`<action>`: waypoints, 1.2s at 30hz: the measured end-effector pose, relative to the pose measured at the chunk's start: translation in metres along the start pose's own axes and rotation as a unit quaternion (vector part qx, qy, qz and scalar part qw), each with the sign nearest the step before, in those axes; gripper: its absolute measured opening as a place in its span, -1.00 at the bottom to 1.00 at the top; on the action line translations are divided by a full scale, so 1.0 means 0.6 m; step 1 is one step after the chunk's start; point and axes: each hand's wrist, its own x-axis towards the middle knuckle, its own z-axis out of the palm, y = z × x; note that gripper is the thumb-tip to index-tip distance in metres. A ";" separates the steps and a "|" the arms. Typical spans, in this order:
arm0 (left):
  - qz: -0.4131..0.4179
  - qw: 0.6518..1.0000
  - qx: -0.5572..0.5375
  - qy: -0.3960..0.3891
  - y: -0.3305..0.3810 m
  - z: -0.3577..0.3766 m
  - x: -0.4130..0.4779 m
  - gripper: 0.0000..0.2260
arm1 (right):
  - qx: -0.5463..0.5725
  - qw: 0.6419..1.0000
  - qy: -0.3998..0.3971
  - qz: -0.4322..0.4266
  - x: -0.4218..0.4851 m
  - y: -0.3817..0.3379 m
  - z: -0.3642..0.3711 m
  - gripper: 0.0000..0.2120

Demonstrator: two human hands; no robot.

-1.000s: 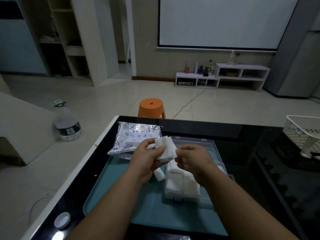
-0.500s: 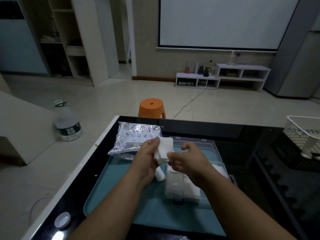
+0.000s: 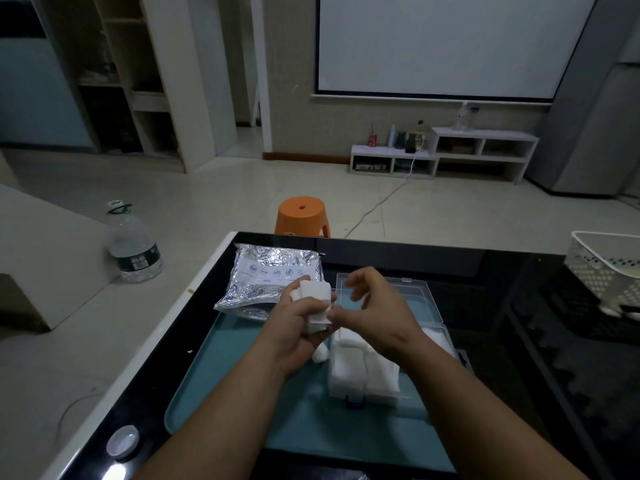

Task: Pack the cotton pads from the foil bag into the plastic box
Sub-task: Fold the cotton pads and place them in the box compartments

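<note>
- Gripping white cotton pads in left hand, right hand loose, thumb touching them
- Over teal tray on black table
- Orange stool behind

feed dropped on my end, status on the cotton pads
Left hand grips stack of cotton pads. Right hand at its edge, grip unclear. Plastic box open, partly filled. Nothing in the way.
</note>
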 end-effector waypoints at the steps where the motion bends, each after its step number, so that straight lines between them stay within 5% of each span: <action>1: -0.003 1.000 0.006 -0.009 -0.001 -0.001 0.000 -0.48 | -0.015 1.000 -0.011 -0.022 -0.001 -0.002 0.000 -0.44; 4: -0.013 0.999 0.028 -0.038 -0.006 0.006 -0.003 -0.47 | -0.068 0.993 -0.066 -0.064 -0.002 -0.003 0.008 0.01; 6: -0.012 0.997 0.063 -0.053 -0.010 0.015 -0.007 -0.51 | -0.090 0.989 -0.091 -0.067 -0.002 -0.001 0.012 0.14; 15: -0.014 0.993 0.105 -0.055 -0.014 0.025 -0.010 -0.57 | -0.194 0.968 -0.130 -0.093 0.007 0.006 -0.001 0.10; 19: -0.026 0.996 0.083 -0.018 -0.010 0.025 -0.004 -0.70 | -0.031 0.990 -0.124 -0.057 0.003 0.003 -0.025 -0.17; 25: -0.009 0.995 0.096 0.035 -0.014 0.028 0.008 -0.87 | 0.022 0.999 -0.018 0.040 0.010 0.019 -0.037 -0.89; 32: -0.042 0.991 0.127 0.032 -0.022 0.049 0.002 -0.91 | 0.121 0.982 -0.063 0.134 0.005 0.038 -0.046 -0.72; 36: -0.072 0.982 0.173 0.028 -0.033 0.064 -0.002 -0.86 | 0.130 0.976 -0.068 0.161 -0.001 0.048 -0.062 -0.80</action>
